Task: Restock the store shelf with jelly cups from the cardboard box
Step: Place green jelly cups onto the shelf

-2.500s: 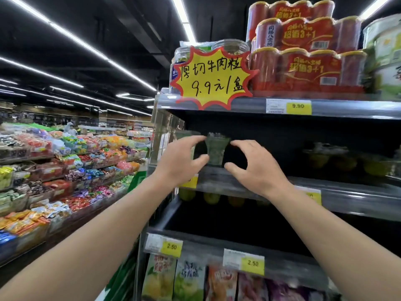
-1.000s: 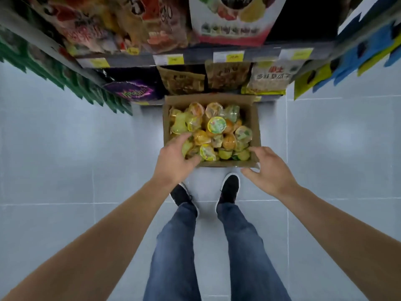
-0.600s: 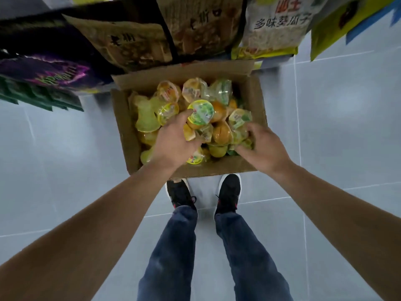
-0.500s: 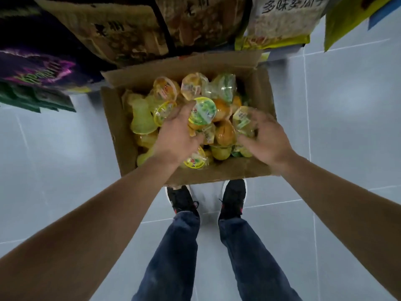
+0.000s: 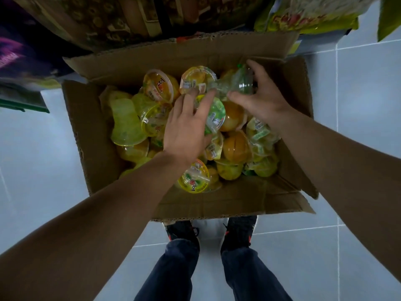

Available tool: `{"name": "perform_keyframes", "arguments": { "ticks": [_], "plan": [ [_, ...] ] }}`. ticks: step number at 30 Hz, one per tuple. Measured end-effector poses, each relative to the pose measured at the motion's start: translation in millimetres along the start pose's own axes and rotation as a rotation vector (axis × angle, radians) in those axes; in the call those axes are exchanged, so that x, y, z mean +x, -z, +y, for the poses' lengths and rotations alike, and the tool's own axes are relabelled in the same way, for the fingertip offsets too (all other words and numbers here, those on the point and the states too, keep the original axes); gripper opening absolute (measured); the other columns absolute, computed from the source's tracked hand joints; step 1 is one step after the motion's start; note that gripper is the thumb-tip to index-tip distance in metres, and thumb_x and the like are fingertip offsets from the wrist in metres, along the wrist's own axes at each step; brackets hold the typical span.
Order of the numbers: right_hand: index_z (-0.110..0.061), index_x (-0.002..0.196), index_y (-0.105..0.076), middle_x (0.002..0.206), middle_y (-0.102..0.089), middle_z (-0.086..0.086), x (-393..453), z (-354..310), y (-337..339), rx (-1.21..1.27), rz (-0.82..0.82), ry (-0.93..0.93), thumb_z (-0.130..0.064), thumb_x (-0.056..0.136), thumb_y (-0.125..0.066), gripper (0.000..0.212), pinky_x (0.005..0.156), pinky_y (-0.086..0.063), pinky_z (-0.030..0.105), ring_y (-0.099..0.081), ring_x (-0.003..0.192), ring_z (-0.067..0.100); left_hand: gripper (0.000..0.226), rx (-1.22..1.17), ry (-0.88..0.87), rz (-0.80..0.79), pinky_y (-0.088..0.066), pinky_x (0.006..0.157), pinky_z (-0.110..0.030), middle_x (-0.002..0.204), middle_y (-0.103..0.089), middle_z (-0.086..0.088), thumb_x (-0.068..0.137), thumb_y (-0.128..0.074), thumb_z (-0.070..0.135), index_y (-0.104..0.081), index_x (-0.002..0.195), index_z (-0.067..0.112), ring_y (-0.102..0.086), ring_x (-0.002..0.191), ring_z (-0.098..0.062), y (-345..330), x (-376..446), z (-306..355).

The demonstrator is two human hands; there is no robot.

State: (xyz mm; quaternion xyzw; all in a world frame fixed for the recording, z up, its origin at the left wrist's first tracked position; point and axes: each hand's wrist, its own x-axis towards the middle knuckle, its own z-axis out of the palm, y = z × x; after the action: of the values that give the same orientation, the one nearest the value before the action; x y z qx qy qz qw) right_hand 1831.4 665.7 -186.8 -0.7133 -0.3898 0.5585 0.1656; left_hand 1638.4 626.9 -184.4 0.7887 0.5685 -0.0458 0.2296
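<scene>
1. The open brown cardboard box (image 5: 217,200) sits on the grey tile floor, just ahead of my black shoes (image 5: 238,232), so I can reach straight down into it.
2. It is heaped with clear plastic jelly cups of yellow, orange and green jelly (image 5: 234,146), lying at every angle, so each must be picked singly.
3. My right hand (image 5: 262,96) curls its thumb and fingers round a clear greenish cup (image 5: 234,84) near the box's far wall, where it lies on top and is easy to lift.
4. My left hand (image 5: 186,129) lies with fingers nearly straight over a green-lidded cup (image 5: 216,115); nothing gripped yet, probably settling to take it.
5. The shelf to be restocked is out of view; only snack bags (image 5: 303,14) hang above.
</scene>
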Motion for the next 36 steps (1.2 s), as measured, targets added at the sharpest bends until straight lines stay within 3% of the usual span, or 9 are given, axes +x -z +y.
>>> {"name": "perform_keyframes", "arguments": {
  "ticks": [5,8,10,16,20,25,29,33,36],
  "plan": [
    [-0.033,0.146,-0.033,0.127,-0.047,-0.01,3,-1,2,-0.009,0.005,0.0,-0.026,0.075,-0.084,0.088,0.095,-0.044,0.02,-0.049,0.117,0.007,0.103,-0.138,0.047,0.023,-0.048,0.104,-0.047,0.153,-0.03,-0.012,0.068,-0.089,0.026,-0.029,0.152,0.027,-0.039,0.137,-0.036,11,-4,-7],
    [-0.038,0.138,-0.039,0.131,-0.049,-0.003,-7,-2,1,-0.069,0.076,0.012,-0.036,0.064,-0.086,0.088,0.104,-0.044,0.035,-0.051,0.118,0.015,0.104,-0.193,0.069,0.057,-0.052,0.099,-0.045,0.156,-0.026,-0.01,0.065,-0.091,0.029,-0.032,0.15,0.024,-0.043,0.135,-0.035,26,-7,-13],
    [-0.038,0.138,-0.038,0.132,-0.048,-0.001,-24,-6,1,-0.097,0.126,0.017,-0.035,0.062,-0.086,0.089,0.103,-0.044,0.034,-0.05,0.118,0.016,0.103,-0.227,0.083,0.079,-0.052,0.095,-0.041,0.155,-0.025,-0.009,0.064,-0.091,0.032,-0.034,0.149,0.022,-0.045,0.133,-0.033,40,-15,-15],
    [-0.034,0.144,-0.036,0.128,-0.039,0.003,-112,-49,14,-0.302,0.1,0.051,-0.027,0.067,-0.087,0.092,0.094,-0.033,0.022,-0.044,0.112,0.015,0.105,-0.369,0.184,0.006,-0.042,0.11,-0.035,0.152,-0.032,-0.007,0.066,-0.088,0.038,-0.032,0.153,0.022,-0.041,0.136,-0.026,107,-66,-15],
    [-0.032,0.148,-0.033,0.139,-0.039,0.008,-194,-104,30,-0.406,0.038,0.081,-0.037,0.064,-0.089,0.101,0.106,-0.032,0.027,-0.042,0.129,0.023,0.099,-0.423,0.214,-0.02,-0.036,0.11,-0.028,0.147,-0.043,-0.007,0.066,-0.085,0.042,-0.038,0.152,0.022,-0.047,0.131,-0.022,180,-118,-2],
    [-0.033,0.149,-0.038,0.138,-0.038,0.007,-312,-187,62,-0.497,-0.001,0.182,-0.037,0.062,-0.09,0.101,0.111,-0.032,0.03,-0.044,0.129,0.026,0.094,-0.468,0.194,0.025,-0.04,0.104,-0.021,0.136,-0.054,-0.002,0.06,-0.081,0.051,-0.052,0.144,0.023,-0.055,0.12,-0.017,294,-190,19],
    [-0.037,0.148,-0.039,0.145,-0.037,0.005,-400,-255,94,-0.578,0.003,0.283,-0.043,0.062,-0.089,0.099,0.115,-0.033,0.039,-0.04,0.135,0.024,0.088,-0.489,0.154,0.084,-0.032,0.095,-0.009,0.131,-0.058,0.003,0.056,-0.08,0.049,-0.058,0.138,0.028,-0.048,0.107,0.002,396,-243,48],
    [-0.043,0.149,-0.034,0.148,-0.034,0.004,-478,-316,122,-0.696,-0.016,0.402,-0.051,0.062,-0.087,0.102,0.115,-0.033,0.039,-0.036,0.137,0.024,0.083,-0.477,0.115,0.17,-0.038,0.1,-0.019,0.13,-0.06,0.005,0.063,-0.089,0.037,-0.057,0.139,0.024,-0.054,0.114,-0.007,485,-295,85],
    [-0.042,0.15,-0.033,0.149,-0.034,0.006,-532,-358,137,-0.795,-0.005,0.509,-0.055,0.063,-0.085,0.101,0.113,-0.031,0.037,-0.034,0.139,0.026,0.082,-0.465,0.097,0.243,-0.038,0.096,-0.017,0.132,-0.06,0.006,0.065,-0.089,0.039,-0.057,0.139,0.026,-0.053,0.109,-0.002,535,-337,111]
  ]
}}
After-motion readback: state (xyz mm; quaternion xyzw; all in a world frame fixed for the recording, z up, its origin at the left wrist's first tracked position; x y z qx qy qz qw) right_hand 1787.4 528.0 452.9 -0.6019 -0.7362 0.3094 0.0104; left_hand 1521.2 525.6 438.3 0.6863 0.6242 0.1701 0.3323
